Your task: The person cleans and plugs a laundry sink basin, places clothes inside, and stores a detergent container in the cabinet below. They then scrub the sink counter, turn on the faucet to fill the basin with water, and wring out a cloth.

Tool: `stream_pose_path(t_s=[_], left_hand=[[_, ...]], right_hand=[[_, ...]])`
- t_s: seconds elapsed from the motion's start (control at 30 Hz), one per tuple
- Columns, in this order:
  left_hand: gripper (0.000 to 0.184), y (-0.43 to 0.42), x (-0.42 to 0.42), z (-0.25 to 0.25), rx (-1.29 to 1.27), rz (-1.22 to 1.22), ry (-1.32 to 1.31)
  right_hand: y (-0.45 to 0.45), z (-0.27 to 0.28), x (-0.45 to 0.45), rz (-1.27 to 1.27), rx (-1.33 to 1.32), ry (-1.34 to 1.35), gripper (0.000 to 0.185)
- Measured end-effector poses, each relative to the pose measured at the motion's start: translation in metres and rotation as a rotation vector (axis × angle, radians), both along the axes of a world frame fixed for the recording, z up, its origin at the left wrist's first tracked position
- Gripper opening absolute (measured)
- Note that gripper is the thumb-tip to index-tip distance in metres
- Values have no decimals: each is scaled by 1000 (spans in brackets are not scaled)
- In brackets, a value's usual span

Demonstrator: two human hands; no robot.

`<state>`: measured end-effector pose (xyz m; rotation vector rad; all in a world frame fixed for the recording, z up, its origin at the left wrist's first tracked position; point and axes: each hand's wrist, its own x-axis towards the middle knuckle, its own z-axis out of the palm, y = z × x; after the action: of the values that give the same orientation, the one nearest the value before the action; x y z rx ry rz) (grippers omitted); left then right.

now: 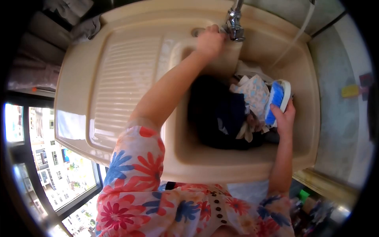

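My left hand is closed at the faucet, at the back of the sink; what its fingers grip is hard to make out. In my right hand is a scrub brush with blue bristles and a white body, held over the right side of the basin. The bristles face left, beside a light patterned cloth. Dark clothes lie heaped in the basin, with a beige piece of fabric at their front edge.
A ribbed washboard forms the sink's left part. A thin pale hose hangs at the upper right. Grey cloths lie over the sink's back left corner. A window is at the lower left.
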<state>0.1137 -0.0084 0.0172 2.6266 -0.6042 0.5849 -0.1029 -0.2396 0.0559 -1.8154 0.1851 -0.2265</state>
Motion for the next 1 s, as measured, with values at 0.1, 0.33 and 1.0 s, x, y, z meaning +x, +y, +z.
stream_pose_path(t_s=[0.1,0.33,1.0], left_hand=[[18,6,-4,4,100,-76,-53],[21,44,29,4,319,43,55],[21,47,61,6,34,-99,352]], right_hand=[[1,-4,1,3,-4,5,39],[-8,-8,0,-28,-38,29,39],[-11,-11,0,-59,-26,68,44]])
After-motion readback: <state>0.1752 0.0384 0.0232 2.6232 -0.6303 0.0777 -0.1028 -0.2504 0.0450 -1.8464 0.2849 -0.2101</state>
